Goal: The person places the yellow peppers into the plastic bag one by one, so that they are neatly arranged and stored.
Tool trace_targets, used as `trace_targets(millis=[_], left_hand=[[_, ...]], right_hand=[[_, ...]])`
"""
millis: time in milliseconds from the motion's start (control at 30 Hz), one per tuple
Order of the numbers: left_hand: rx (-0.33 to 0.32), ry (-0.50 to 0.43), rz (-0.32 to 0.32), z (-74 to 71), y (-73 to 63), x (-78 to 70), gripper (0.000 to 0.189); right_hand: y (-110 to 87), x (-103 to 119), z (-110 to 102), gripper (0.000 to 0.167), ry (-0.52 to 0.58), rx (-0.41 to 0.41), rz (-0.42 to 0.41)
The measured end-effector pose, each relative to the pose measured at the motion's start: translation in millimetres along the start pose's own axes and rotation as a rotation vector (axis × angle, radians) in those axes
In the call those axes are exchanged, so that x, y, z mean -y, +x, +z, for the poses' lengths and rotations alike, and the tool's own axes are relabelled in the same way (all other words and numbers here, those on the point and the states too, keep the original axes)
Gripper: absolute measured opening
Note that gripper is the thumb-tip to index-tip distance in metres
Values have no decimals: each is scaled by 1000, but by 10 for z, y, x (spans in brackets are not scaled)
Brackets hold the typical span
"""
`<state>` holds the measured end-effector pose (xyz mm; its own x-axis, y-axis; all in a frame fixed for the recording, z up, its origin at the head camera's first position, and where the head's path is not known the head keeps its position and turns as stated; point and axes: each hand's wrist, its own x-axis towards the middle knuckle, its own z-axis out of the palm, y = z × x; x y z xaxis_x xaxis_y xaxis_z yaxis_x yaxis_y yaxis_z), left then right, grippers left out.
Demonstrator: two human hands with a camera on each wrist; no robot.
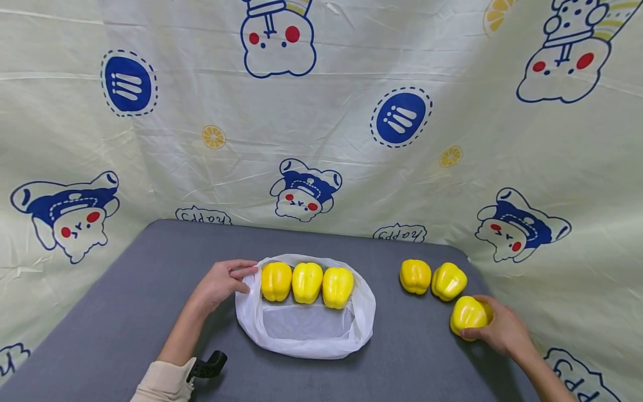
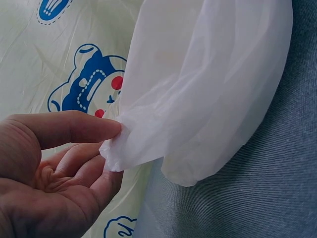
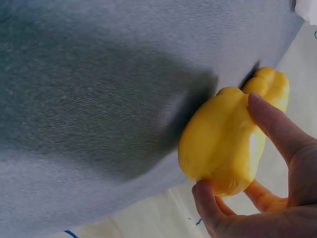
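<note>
A white plastic bag (image 1: 313,347) lies with its mouth spread open and its rim folded down. Three yellow bell peppers stand in a row along its far side: a left one (image 1: 276,281), a middle one (image 1: 307,282) and a right one (image 1: 338,287). My left hand (image 1: 221,285) pinches the bag's left edge; the left wrist view shows the thin film (image 2: 138,134) between thumb and fingers. Off to the right, my right hand (image 1: 507,329) grips another yellow bell pepper (image 3: 218,144) around its side. Whether that pepper touches the table cannot be told.
Two more yellow bell peppers, one (image 1: 415,276) and another (image 1: 449,281), stand beside the held one near the table's right edge. Grey cloth covers the table (image 1: 402,363). Behind it hangs a pale printed curtain (image 1: 341,84). A black band (image 1: 210,365) is on the left wrist.
</note>
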<state>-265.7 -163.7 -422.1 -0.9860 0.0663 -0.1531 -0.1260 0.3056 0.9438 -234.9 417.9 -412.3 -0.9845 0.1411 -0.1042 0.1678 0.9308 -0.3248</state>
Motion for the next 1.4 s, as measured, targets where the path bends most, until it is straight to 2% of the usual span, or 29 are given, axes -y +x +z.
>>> trace_targets(millis=[267, 667, 1067, 1400], left_hand=[[3, 5, 5, -6, -3, -18, 60], [-7, 6, -8, -10, 9, 4, 60], [-3, 14, 0, -15, -2, -10, 60], [7, 16, 13, -9, -29, -12, 61]], right_hand=[[-23, 182, -101, 106, 7, -46, -81], [-75, 686, -234, 102, -34, -75, -216], [-174, 1313, -166, 90, 36, -134, -374], [-201, 1803, -33, 87, 88, -96, -404]])
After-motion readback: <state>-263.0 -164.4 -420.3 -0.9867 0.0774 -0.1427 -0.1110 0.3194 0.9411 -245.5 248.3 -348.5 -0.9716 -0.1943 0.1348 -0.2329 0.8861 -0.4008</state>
